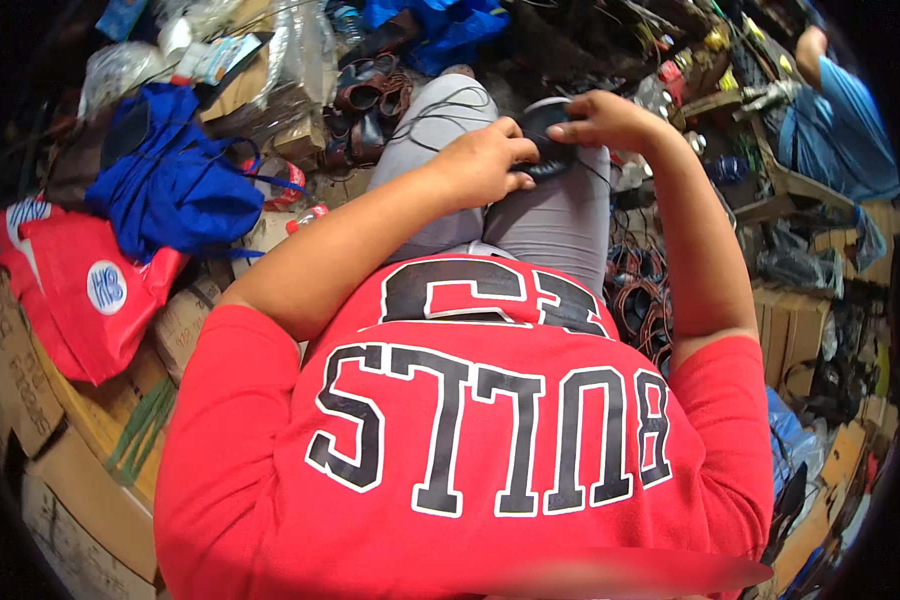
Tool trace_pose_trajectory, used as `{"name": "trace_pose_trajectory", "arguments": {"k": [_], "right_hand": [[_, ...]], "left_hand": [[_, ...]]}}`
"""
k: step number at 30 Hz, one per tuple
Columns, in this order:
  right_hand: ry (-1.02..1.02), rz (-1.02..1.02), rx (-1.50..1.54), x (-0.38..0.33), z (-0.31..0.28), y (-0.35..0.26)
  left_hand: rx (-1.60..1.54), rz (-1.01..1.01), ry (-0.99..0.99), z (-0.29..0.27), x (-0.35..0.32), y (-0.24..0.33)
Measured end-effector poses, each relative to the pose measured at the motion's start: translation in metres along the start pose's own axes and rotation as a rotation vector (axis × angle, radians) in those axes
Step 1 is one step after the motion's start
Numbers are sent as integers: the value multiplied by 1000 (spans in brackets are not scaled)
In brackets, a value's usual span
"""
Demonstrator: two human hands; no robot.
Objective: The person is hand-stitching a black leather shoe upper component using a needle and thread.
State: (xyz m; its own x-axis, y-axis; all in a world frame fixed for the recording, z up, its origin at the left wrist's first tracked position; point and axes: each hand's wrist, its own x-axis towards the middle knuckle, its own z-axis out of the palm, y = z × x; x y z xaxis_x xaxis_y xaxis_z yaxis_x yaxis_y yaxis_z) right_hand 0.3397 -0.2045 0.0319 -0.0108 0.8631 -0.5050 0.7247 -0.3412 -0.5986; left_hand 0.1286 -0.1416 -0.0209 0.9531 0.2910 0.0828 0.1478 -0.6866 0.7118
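As it lies flat on the lap, black headphone earcup (547,150), left hand (485,165), right hand (605,120) gripping

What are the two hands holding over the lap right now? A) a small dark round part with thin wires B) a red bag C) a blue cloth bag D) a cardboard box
A: the left hand and right hand both grip a small dark round part with thin wires over the grey-trousered lap.

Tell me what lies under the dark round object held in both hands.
Under the dark round object, gripped by the left hand and right hand, lie the person's grey trousered thighs, with thin black cords trailing across them. The object's underside and whatever the fingers cover are hidden.
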Motion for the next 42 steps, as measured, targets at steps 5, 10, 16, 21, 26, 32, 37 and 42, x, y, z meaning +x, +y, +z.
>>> {"name": "trace_pose_trajectory", "arguments": {"k": [5, 10, 16, 21, 26, 32, 37, 42], "right_hand": [[176, 93, 228, -30, 29, 20], [358, 55, 655, -67, 68, 41], [521, 50, 818, -84, 81, 46], [557, 48, 630, -94, 103, 39], [545, 67, 577, -105, 100, 33], [514, 155, 591, -106, 96, 28], [537, 158, 670, -112, 97, 52], [642, 264, 773, -132, 98, 57]], "left_hand": [[-68, 35, -23, 8, -2, -11], [-91, 124, -42, 7, 2, 4], [-181, 171, -168, 22, 30, 8], [-229, 187, -195, 21, 10, 2], [-233, 163, -256, 6, 12, -3], [-123, 181, -241, 9, 15, -5], [-241, 177, 55, -9, 4, 7], [-445, 90, -397, -53, -32, 36]]}}
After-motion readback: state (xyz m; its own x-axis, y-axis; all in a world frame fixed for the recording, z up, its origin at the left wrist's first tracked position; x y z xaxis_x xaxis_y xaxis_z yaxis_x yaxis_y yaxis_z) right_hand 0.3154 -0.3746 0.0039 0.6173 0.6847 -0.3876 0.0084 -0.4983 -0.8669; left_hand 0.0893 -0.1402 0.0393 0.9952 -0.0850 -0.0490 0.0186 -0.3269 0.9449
